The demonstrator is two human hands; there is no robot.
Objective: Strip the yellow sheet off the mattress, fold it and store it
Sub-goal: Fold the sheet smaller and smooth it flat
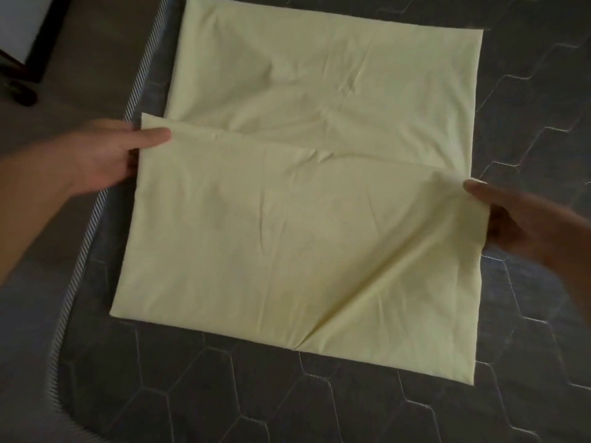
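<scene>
Our left hand [105, 155] pinches the left corner of the raised flap of the yellow sheet [335, 75], thumb on top and fingers tucked beneath. Our right hand [524, 219] grips the flap's opposite corner the same way, though it sits in shadow and we see little of its fingers. The sheet is off the bed's fitting and lies as a flat, part-folded rectangle on the bare dark quilted mattress [319, 407], close to its striped left edge. We judge that we are in the folding step, with the near half doubled over the far half. Next, we should carry both corners evenly to the far edge, since the flap sits skewed and a diagonal crease runs from its right side. Storing is not yet begun.
</scene>
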